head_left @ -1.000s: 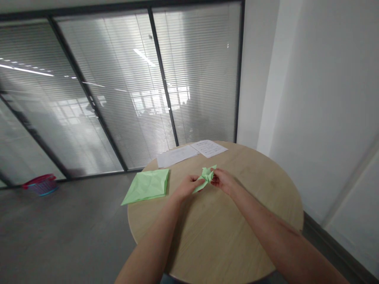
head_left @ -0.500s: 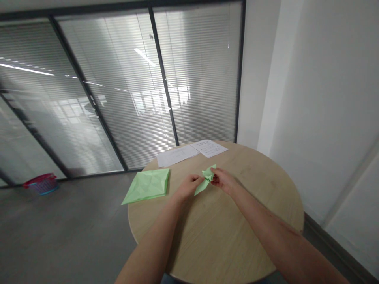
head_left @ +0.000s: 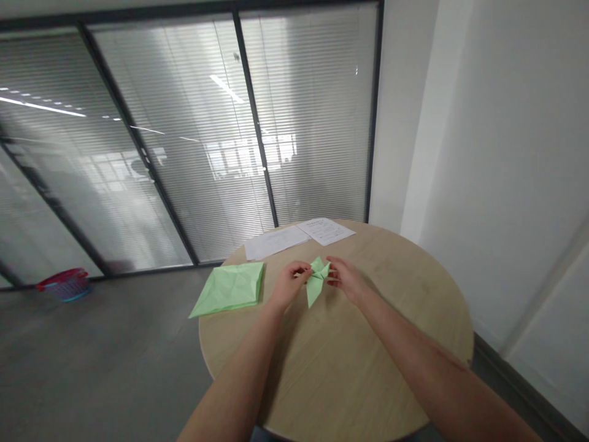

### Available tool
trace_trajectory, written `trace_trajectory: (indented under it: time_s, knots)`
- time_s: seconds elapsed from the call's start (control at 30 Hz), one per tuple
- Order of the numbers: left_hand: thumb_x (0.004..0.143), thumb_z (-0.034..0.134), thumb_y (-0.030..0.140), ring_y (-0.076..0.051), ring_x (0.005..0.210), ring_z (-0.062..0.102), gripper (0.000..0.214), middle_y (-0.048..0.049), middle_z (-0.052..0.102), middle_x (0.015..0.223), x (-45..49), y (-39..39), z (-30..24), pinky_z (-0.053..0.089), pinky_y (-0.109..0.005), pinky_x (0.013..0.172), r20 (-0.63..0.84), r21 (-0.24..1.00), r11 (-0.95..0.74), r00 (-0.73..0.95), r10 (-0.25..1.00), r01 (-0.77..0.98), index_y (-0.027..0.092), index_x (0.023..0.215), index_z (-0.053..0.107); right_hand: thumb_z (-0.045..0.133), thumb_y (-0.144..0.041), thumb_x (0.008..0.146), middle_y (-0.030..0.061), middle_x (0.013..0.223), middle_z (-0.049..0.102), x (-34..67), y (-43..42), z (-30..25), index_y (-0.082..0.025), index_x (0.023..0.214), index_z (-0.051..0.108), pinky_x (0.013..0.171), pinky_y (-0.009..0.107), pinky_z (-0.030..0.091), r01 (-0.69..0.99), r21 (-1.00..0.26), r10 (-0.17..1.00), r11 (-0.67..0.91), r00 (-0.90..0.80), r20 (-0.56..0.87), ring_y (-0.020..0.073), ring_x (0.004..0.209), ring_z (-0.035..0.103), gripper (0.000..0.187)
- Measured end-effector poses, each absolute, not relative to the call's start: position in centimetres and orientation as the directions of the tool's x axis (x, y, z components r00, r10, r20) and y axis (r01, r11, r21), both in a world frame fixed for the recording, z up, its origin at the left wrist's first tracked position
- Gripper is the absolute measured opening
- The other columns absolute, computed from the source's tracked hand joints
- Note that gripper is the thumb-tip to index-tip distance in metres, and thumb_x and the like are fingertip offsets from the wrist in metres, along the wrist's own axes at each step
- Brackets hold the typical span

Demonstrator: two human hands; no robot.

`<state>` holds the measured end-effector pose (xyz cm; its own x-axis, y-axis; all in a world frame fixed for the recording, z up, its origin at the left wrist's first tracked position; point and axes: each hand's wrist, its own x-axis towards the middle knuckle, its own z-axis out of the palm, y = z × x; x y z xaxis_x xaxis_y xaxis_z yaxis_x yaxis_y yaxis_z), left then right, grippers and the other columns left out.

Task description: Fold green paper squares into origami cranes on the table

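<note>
Green fold (head_left: 316,281): our left hand (head_left: 289,285) pinches it, likely for steadiness. Our right hand (head_left: 348,280), fingers spread, flanks it; touch unclear.

the folded paper (head_left: 315,286) is between the left hand (head_left: 291,283) and the right hand (head_left: 348,281), above the bench (head_left: 350,368). a paper pile (head_left: 229,288) lies left of them, overhanging the bench edge; sheets (head_left: 276,242) lie behind, and a basket (head_left: 67,286) stands on the floor (head_left: 115,356), far left.

The printed sheet (head_left: 326,231) bears text too small to read.
</note>
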<state>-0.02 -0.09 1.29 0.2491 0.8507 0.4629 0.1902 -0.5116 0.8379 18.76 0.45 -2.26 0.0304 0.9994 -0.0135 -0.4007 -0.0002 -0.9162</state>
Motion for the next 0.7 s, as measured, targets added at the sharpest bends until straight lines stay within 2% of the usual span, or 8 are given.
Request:
trace_trajectory:
  time_s: [0.07, 0.17, 0.23, 0.37, 0.43, 0.57, 0.7]
  knots:
    - [0.075, 0.070, 0.042, -0.015, 0.068, 0.057, 0.027, -0.0041, 0.065, 0.075, -0.1, 0.2, 1.2, 0.046, -0.027, 0.062, 0.454, 0.862, -0.480, 0.170, 0.875, 0.165, 0.015, 0.081, 0.068, 0.065, -0.044, 0.079, 0.0039, 0.098, 0.066, 19.0, 0.4, -1.9, -0.025, 0.107, 0.066, 0.065, 0.025, 0.051, -0.375, -0.923, 0.996, 0.082, 0.052, 0.067, 0.0128, 0.073, 0.061, 0.033]
    - [0.074, 0.070, 0.044, -0.015, 0.067, 0.057, 0.030, -0.0040, 0.065, 0.076, -0.3, 0.5, 1.1, 0.046, -0.026, 0.059, 0.428, 0.888, -0.441, 0.118, 0.896, 0.131, 0.015, 0.083, 0.068, 0.071, -0.040, 0.075, 0.0041, 0.099, 0.066, 18.9, -0.2, -1.3, -0.025, 0.114, 0.066, 0.069, 0.025, 0.051, -0.299, -0.930, 0.966, 0.213, -0.078, 0.246, 0.0139, 0.079, 0.060, 0.042]
    - [0.074, 0.070, 0.044, -0.015, 0.067, 0.057, 0.030, -0.0037, 0.065, 0.075, -0.3, 0.5, 1.1, 0.047, -0.026, 0.059, 0.426, 0.886, -0.442, 0.134, 0.895, 0.139, 0.015, 0.082, 0.068, 0.075, -0.036, 0.072, 0.0036, 0.094, 0.067, 18.6, -0.7, -1.0, -0.023, 0.111, 0.068, 0.069, 0.024, 0.048, -0.208, -0.934, 0.938, 0.292, -0.127, 0.322, 0.0148, 0.080, 0.059, 0.042]
    - [0.073, 0.071, 0.044, -0.014, 0.065, 0.056, 0.029, -0.0020, 0.063, 0.071, -0.1, 0.4, 1.2, 0.047, -0.025, 0.059, 0.413, 0.889, -0.438, 0.175, 0.894, 0.137, 0.015, 0.081, 0.068, 0.073, -0.037, 0.073, 0.0031, 0.079, 0.067, 18.1, -0.9, -1.0, -0.018, 0.085, 0.071, 0.064, 0.024, 0.044, -0.070, -0.938, 0.934, 0.340, -0.089, 0.345, 0.0155, 0.071, 0.057, 0.023]
    - [0.072, 0.071, 0.044, -0.014, 0.065, 0.056, 0.030, -0.0012, 0.061, 0.071, -0.1, 0.3, 1.2, 0.048, -0.025, 0.058, 0.392, 0.908, -0.410, 0.168, 0.905, 0.091, 0.016, 0.081, 0.066, 0.071, -0.038, 0.074, 0.0025, 0.073, 0.065, 18.1, -0.8, -1.1, -0.018, 0.077, 0.068, 0.061, 0.024, 0.043, -0.045, -0.939, 0.940, 0.340, -0.024, 0.342, 0.0155, 0.067, 0.056, 0.020]
    - [0.072, 0.071, 0.045, -0.014, 0.067, 0.057, 0.032, -0.0008, 0.060, 0.072, -0.2, 0.3, 1.3, 0.049, -0.024, 0.058, 0.361, 0.931, -0.364, 0.137, 0.923, -0.004, 0.016, 0.082, 0.062, 0.069, -0.039, 0.076, 0.0019, 0.068, 0.063, 18.3, -0.5, -1.2, -0.019, 0.074, 0.066, 0.058, 0.025, 0.042, -0.019, -0.937, 0.937, 0.350, 0.021, 0.350, 0.0149, 0.062, 0.055, 0.020]
    - [0.072, 0.071, 0.046, -0.014, 0.068, 0.057, 0.033, -0.0014, 0.060, 0.073, -0.2, 0.2, 1.4, 0.048, -0.025, 0.058, 0.358, 0.932, -0.363, 0.140, 0.923, 0.014, 0.016, 0.083, 0.063, 0.071, -0.038, 0.074, 0.0021, 0.067, 0.063, 18.2, -0.7, -0.9, -0.020, 0.072, 0.067, 0.059, 0.026, 0.040, 0.015, -0.922, 0.920, 0.386, 0.064, 0.386, 0.0154, 0.061, 0.054, 0.019]
